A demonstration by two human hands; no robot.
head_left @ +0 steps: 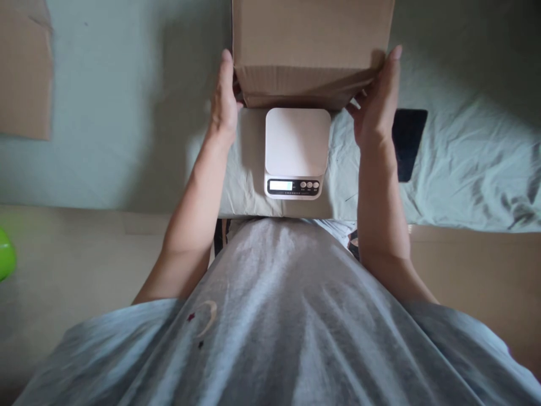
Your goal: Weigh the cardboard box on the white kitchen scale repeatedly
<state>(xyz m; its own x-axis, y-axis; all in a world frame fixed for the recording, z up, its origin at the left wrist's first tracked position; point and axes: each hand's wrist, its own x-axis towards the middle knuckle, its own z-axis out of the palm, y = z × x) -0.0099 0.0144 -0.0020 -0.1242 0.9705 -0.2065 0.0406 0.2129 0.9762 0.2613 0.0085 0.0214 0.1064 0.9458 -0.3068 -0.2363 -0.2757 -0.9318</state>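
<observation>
A brown cardboard box (310, 36) is held between my two hands at the top of the view, its upper part cut off by the frame. My left hand (225, 98) presses against the box's left side, with the fingers partly hidden behind it. At the lower right corner, my right hand (379, 101) grips the box, thumb up along its side and fingers curled underneath. Just below the box's near edge lies a white digital kitchen scale (298, 144), its display lit and a row of buttons beside it. The digits are too small to read.
A pale green sheet (105, 113) covers the surface. A dark flat object like a phone or tablet (409, 144) lies right of my right wrist. Another cardboard piece (25, 79) sits at the far left. Something bright green (5, 254) shows at the left edge, over the floor.
</observation>
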